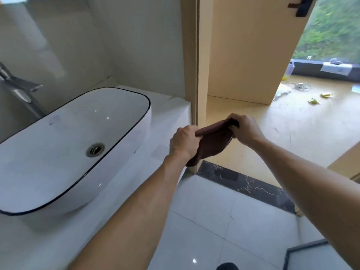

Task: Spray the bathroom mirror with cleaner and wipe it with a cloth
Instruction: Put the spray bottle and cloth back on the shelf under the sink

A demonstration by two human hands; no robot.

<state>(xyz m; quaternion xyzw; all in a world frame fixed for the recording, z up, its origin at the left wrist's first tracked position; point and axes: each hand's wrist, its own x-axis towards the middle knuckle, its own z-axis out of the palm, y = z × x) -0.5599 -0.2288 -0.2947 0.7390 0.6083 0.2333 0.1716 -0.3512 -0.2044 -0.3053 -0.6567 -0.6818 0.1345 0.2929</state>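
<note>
A dark reddish-brown cloth [213, 142] is stretched between both hands in front of the doorway edge, just right of the counter's end. My left hand [184, 142] grips its left edge, fingers curled tight. My right hand [244, 130] pinches its upper right corner. The cloth hangs folded below my hands. The mirror [27, 45] fills the upper left behind the sink, showing a blurred reflection. No spray bottle shows in this view.
A white oval basin [124, 98] with a dark rim sits on the white counter [171, 110]; a chrome tap [17, 88] stands at left. A beige door frame [194, 55] stands behind the cloth. Grey floor tiles [214, 221] and a dark marble threshold [253, 186] lie below.
</note>
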